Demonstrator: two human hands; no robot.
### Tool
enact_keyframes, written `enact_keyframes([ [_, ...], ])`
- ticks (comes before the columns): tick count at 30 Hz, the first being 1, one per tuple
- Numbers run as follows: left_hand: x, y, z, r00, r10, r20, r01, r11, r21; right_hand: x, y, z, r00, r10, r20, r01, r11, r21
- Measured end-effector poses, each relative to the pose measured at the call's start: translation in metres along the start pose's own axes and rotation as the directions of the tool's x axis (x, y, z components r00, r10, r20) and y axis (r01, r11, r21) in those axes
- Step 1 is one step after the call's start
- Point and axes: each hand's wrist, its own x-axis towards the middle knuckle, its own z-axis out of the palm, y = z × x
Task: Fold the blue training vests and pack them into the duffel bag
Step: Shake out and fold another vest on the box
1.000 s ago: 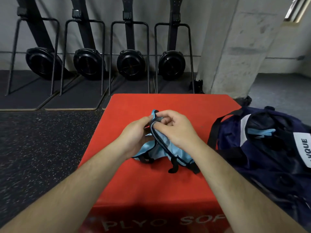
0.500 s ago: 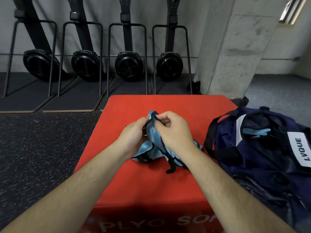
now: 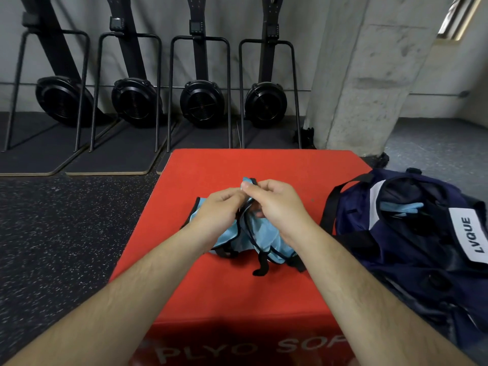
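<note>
Four black rowing machines (image 3: 200, 101) stood upright against the far wall, left to centre, with one concrete pillar (image 3: 369, 75) to their right. One red plyo box (image 3: 264, 167) sat centre, near side printed "PLYO SOF…". One blue vest (image 3: 260, 233) was out on the box top: light blue mesh, black edge trim, bunched and crumpled, black straps trailing toward the near side. Its lower part rested on the box, its upper edge was lifted off it. Left hand (image 3: 219, 210) was closed in a pinch on the vest's trim, fingertips meeting at the top. Right hand (image 3: 274, 204) was touching the left, thumb and forefinger pinched tight on the same top edge, other fingers curled over the fabric. One navy duffel bag (image 3: 412, 233) sat just right of the box, unzipped, white "LVQUE" label on its right side. A second piece of light blue fabric (image 3: 401, 207) was visible inside the opening; can't tell how many vests that was.
</note>
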Motion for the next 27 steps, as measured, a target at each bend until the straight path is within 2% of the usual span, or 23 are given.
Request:
enact_keyframes([
  [4, 0.000, 0.009, -0.016, 0.987, 0.001, -0.160, -0.019, 0.993, -0.114, 0.001, -0.008, -0.023, 0.998, -0.025, -0.055, 0.020, 0.996, -0.083],
  [6, 0.003, 0.013, -0.041, 0.947, 0.121, -0.299, -0.100, 0.991, 0.084, 0.000, -0.016, -0.046, 0.993, -0.057, -0.102, 0.037, 0.982, -0.185],
  [8, 0.005, 0.021, -0.067, 0.897, 0.251, -0.364, -0.149, 0.946, 0.287, 0.000, -0.027, -0.070, 0.977, -0.142, -0.161, 0.075, 0.928, -0.365],
  [10, 0.004, 0.034, -0.090, 0.851, 0.372, -0.369, -0.191, 0.876, 0.443, 0.005, -0.039, -0.092, 0.949, -0.251, -0.191, 0.109, 0.829, -0.548],
  [13, 0.002, 0.061, -0.120, 0.812, 0.490, -0.317, -0.189, 0.735, 0.651, 0.018, -0.059, -0.121, 0.911, -0.386, -0.143, 0.167, 0.663, -0.730],
  [16, 0.002, 0.091, -0.147, 0.765, 0.595, -0.246, -0.144, 0.530, 0.836, 0.025, -0.088, -0.141, 0.877, -0.475, -0.074, 0.198, 0.497, -0.845],
  [19, -0.005, 0.126, -0.158, 0.762, 0.609, -0.220, -0.087, 0.433, 0.897, 0.026, -0.123, -0.143, 0.847, -0.530, -0.032, 0.208, 0.387, -0.898],
  [22, -0.011, 0.162, -0.161, 0.742, 0.624, -0.244, -0.056, 0.421, 0.905, 0.022, -0.162, -0.139, 0.829, -0.557, -0.043, 0.219, 0.395, -0.892],
  [27, -0.012, 0.213, -0.162, 0.707, 0.630, -0.322, -0.078, 0.522, 0.849, 0.025, -0.210, -0.137, 0.797, -0.595, -0.103, 0.304, 0.542, -0.783],
])
